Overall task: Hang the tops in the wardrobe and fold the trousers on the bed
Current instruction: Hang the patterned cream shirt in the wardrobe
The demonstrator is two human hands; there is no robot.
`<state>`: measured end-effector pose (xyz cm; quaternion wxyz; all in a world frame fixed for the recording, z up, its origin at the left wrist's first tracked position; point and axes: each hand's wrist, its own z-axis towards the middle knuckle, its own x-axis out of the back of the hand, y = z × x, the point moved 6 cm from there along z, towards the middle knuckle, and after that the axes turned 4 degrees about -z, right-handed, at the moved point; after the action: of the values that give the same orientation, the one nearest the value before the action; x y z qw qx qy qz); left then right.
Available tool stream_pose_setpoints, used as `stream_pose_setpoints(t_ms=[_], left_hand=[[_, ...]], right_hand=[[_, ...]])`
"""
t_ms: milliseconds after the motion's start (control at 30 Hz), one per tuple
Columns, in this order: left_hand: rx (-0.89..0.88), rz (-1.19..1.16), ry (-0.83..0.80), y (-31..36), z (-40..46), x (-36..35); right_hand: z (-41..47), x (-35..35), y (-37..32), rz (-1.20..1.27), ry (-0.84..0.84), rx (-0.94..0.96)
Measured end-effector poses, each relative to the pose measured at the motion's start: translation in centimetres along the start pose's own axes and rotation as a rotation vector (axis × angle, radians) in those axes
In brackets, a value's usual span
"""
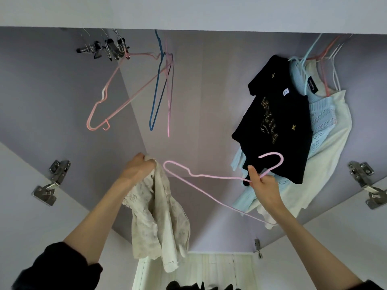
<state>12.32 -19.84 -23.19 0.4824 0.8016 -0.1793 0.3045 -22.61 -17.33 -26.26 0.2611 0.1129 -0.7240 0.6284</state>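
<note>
Left hand (138,168): grips the bunched cream lace top (159,214).
Right hand (262,185): pinches a pink wire hanger (201,186) at its neck.

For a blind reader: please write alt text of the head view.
Left hand grips a cream lace top; right hand holds a pink wire hanger, before an open wardrobe with a hung black top.

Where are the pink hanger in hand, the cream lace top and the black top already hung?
pink hanger (209,176): head view, on its upper wire.
cream lace top (159,216): head view, mid fabric below the left hand.
black top (278,114): head view, on its gold print.
</note>
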Motion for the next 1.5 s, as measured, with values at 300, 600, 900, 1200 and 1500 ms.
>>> stream_pose_setpoints(t_ms=[300, 600, 900, 1200, 1500], left_hand=[[-0.246, 0.23, 0.103, 2.4, -1.4, 0.2], [-0.494, 0.228, 0.107, 6.5, -4.7, -0.8], [-0.873, 0.431, 0.233, 7.0, -8.1, -2.4], [-0.98, 0.513, 0.238, 7.4, -8.3, -0.6], [-1.046, 0.423, 0.151, 8.0, -9.2, 0.6]], right_hand=[[-0.6, -3.1, -5.7, -0.397, 0.042, 0.177], [-2.8, -8.0, -10.3, -0.605, -0.016, 0.4], [-2.4, -7.3, -9.2, 0.049, -0.074, 0.128], [-2.6, -7.7, -8.2, 0.527, -0.71, -0.032], [-3.0, -11.6, -9.3, 0.191, -1.024, 0.02]])
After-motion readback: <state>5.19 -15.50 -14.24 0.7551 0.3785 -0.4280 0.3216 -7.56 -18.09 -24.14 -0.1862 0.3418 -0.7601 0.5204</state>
